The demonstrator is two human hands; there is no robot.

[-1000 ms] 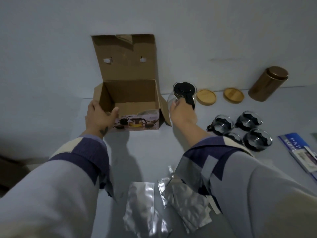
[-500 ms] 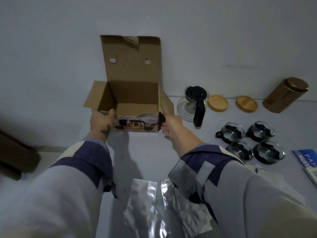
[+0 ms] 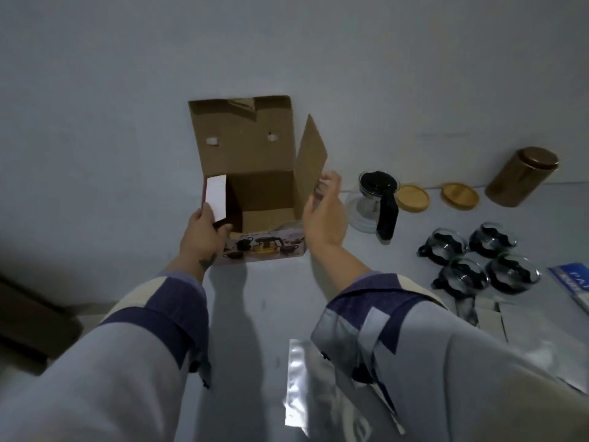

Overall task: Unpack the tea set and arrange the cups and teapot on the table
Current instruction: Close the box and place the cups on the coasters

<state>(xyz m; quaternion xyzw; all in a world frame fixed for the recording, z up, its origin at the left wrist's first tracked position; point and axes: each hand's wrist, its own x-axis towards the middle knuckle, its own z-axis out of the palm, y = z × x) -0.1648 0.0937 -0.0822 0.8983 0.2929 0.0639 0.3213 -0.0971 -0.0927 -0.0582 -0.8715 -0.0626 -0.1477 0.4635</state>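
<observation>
1. Two hands work the emptied box [image 3: 255, 199]: the left hand [image 3: 204, 234] pinches its left side flap, and the right hand [image 3: 325, 215], fingers loose and holding nothing, touches the right flap.
2. Teapot [image 3: 376, 202] stands at the box's three o'clock; four cups [image 3: 478, 260] cluster at four o'clock (all already out).
3. Judged step: closing the box; next, fold the flaps inward.

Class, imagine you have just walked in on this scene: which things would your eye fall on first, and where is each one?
First, the open cardboard box against the wall, its lid standing up; the left hand holds its left flap and the right hand touches its right flap. To its right stands the glass teapot with its black lid and handle. Nearer, further right, four glass cups sit clustered together.
</observation>
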